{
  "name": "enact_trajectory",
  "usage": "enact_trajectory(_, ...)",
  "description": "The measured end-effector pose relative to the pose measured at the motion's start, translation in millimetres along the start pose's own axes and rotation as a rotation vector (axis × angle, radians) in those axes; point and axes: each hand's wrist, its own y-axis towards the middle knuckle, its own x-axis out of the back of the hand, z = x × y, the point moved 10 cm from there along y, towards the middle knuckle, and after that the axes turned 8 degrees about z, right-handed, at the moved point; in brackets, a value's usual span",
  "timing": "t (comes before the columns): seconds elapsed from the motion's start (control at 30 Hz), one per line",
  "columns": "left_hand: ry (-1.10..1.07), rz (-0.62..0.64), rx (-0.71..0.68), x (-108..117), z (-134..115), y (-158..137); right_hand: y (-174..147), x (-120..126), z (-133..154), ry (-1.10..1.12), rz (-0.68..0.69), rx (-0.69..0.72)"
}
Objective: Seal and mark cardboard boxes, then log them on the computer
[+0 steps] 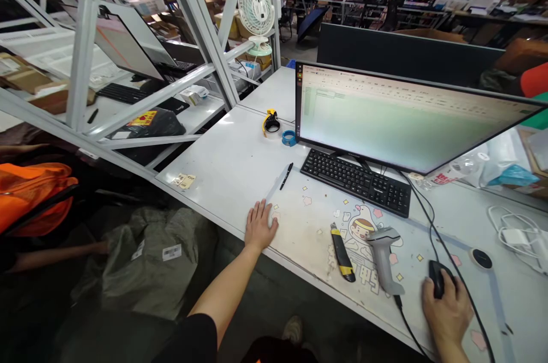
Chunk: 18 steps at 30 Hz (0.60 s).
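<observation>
My left hand [259, 226] lies flat near the desk's front edge, fingers spread, with nothing in it. Over at the right, my right hand [448, 309] is wrapped round a black computer mouse [437, 278]. Between the hands lie a grey barcode scanner [384, 260] with a cable and a yellow and black utility knife [342, 253]. A black pen [286, 176] rests just beyond my left hand. Behind these stand a black keyboard [357, 181] and a monitor [402, 115] showing a spreadsheet-like page.
A tape dispenser [271, 125] and a blue tape roll [289, 138] sit left of the monitor. White cables [518, 234] and a round black disc [481, 258] lie at the right. A grey plastic bag [149, 260] is low on the left, with another person's arm [60, 255] reaching to it.
</observation>
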Motion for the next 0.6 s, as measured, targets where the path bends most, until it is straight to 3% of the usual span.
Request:
enact_trajectory(0.23,-0.008,0.004,-0.019,-2,2,2,0,3,1,-0.013,-0.044,-0.014)
enact_trajectory(0.6,-0.156,0.117,0.038,4,-1,-9,-8,3,-7,0.106,0.035,0.016)
